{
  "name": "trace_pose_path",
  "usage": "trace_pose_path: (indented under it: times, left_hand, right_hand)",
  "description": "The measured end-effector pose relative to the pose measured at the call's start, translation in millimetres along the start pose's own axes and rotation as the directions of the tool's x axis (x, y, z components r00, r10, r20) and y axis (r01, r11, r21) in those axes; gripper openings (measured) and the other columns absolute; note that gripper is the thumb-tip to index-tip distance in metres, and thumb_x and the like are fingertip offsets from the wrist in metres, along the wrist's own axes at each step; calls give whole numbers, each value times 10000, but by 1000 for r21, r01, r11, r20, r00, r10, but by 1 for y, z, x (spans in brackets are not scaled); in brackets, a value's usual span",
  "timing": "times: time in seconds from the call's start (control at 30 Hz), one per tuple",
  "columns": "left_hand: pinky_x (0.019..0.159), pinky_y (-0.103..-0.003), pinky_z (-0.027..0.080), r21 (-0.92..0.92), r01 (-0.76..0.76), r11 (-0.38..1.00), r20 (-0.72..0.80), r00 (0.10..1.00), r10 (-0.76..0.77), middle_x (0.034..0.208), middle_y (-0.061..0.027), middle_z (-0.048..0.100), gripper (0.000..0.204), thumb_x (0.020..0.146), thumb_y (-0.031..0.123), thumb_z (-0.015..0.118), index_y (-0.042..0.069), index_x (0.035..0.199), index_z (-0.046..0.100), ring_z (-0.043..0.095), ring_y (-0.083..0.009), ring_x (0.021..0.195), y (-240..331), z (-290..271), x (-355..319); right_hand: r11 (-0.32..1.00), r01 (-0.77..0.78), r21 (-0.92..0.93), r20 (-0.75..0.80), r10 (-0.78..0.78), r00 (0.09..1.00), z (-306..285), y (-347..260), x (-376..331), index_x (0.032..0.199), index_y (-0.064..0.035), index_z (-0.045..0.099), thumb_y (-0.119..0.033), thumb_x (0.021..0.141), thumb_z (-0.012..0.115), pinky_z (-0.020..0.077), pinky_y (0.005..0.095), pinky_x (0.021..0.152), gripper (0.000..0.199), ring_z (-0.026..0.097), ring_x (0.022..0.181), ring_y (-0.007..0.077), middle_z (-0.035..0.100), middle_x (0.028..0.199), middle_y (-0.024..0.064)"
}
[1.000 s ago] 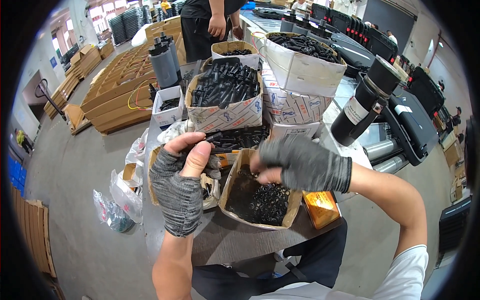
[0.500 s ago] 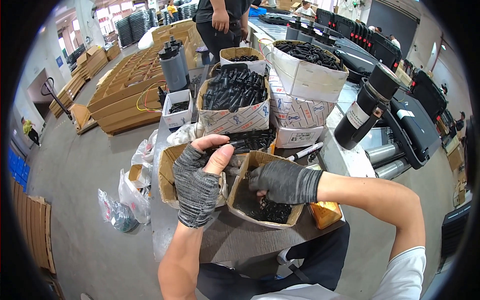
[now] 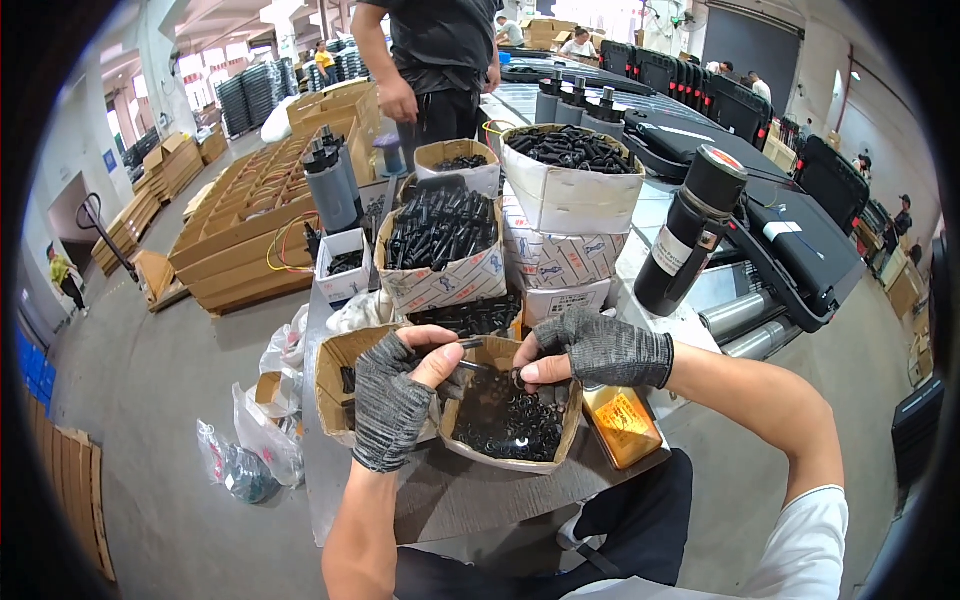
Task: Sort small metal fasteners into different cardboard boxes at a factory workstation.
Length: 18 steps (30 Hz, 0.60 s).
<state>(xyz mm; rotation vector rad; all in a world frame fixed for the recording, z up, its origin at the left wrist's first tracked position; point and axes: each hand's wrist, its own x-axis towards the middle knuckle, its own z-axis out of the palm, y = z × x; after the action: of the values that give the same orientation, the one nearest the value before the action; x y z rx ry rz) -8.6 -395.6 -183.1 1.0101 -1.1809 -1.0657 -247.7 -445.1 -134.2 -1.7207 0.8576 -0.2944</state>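
My left hand [image 3: 398,395], in a grey fingerless glove, pinches a slim black rod-shaped part [image 3: 470,344] between thumb and fingers. Just right of it, my right hand [image 3: 605,350], gloved the same way, has a small black ring [image 3: 518,377] between thumb and fingertip. Ring and rod-shaped part are a short gap apart. Both hands hover over an open cardboard box [image 3: 500,463] with many loose black rings [image 3: 525,425] in it. Partly behind my left hand stands another cardboard box [image 3: 328,385], holding a few dark parts.
Beyond my hands stand a carton of black fittings [image 3: 445,230] and a white box of black parts [image 3: 575,150]. A container of orange liquid [image 3: 625,428] is at the right, a large black cylinder [image 3: 690,235] farther back. A person [image 3: 430,60] stands across the table [image 3: 450,495].
My right hand has come up out of the ring box and now pinches a ring near my left hand. The left hand has lowered slightly and still holds the rod-shaped part.
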Motion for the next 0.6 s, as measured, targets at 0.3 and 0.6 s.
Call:
trace_pose_path:
  times: [0.3,0.6]
  left_hand:
    - [725,-251,498,105,-231,967,-20,972,235,896,-44,678,157,824,69,739,12,949,663,614,-100,786,0,21,-11]
    - [779,-292,501,350,-479,805,27,864,502,916,-90,675,152,814,30,729,26,932,632,647,-182,850,-10,32,-10]
  right_hand:
    - [975,-7,223,-183,48,982,5,17,-1,1087,31,625,-306,903,651,519,269,734,385,637,832,125,681,919,66]
    - [969,91,230,-315,-15,949,26,3,-6,1126,58,596,-239,918,650,515,261,816,367,640,893,132,674,942,98]
